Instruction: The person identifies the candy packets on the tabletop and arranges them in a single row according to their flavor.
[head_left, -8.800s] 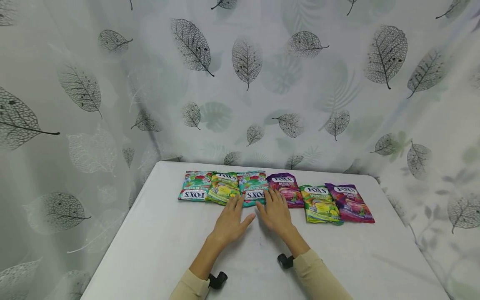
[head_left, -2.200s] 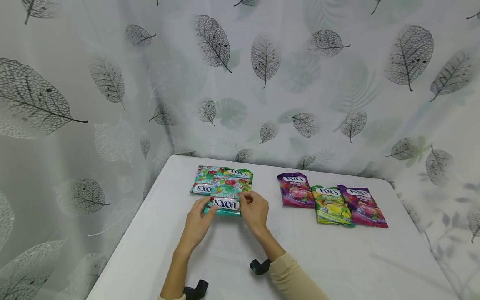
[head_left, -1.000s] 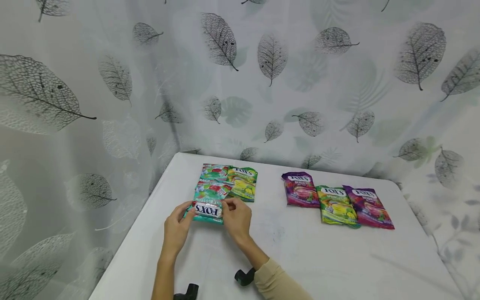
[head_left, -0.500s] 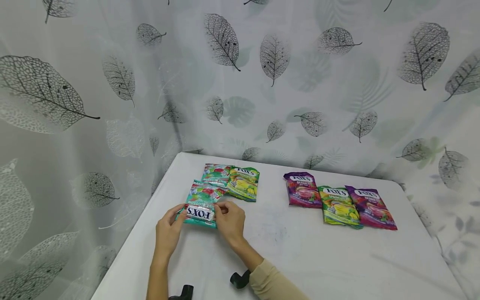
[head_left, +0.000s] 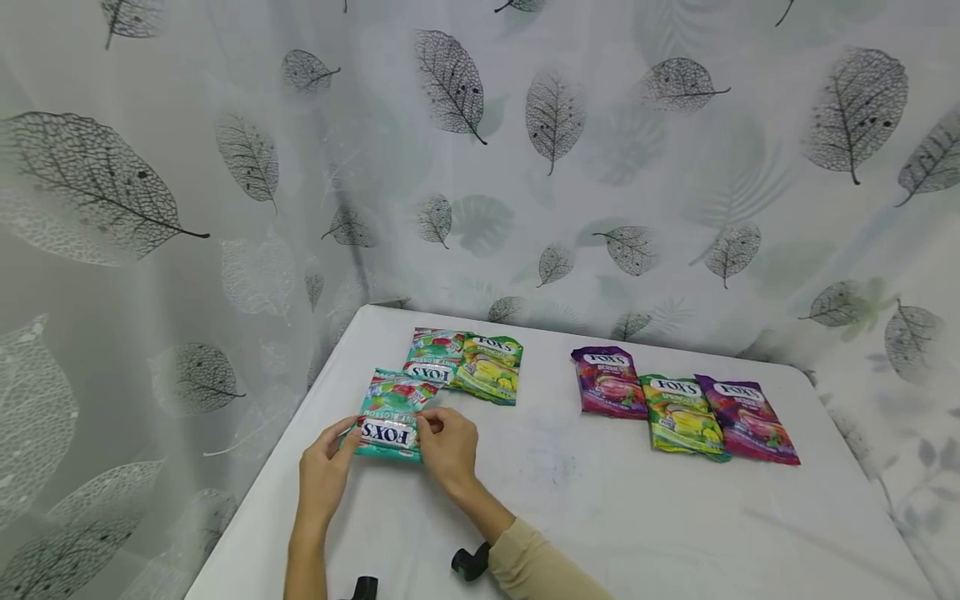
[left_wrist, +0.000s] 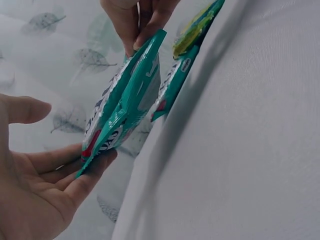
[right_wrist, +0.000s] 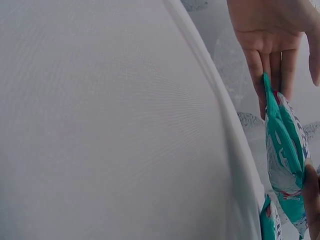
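One teal candy bag up in the hands, at 7–8 o'clock from the middle of the head view. FOX'S on it reads upside down. Wrist views: bag tilted, looks raised off the white table.

Left hand at the bag's 8 o'clock edge: fingers fairly straight against it, thumb well apart from them in the wrist views, so not clamped. Right hand at the 4 o'clock edge: thumb and fingers together, pinching the bag.

Second teal bag lies flat at 1 o'clock from the held one, partly covered by it in the head view. Yellow bag at 2 o'clock, touching the second teal bag.

Well apart at 3 o'clock, a row on the table: purple bag, then yellow-green bag with a greenish edge peeking out below, then another purple bag. Neighbours touch; the row slants toward 4 o'clock.

Black wrist gadget at 5 o'clock from the held bag, next to a beige sleeve. Leaf-print curtain at 12 o'clock, behind the table.
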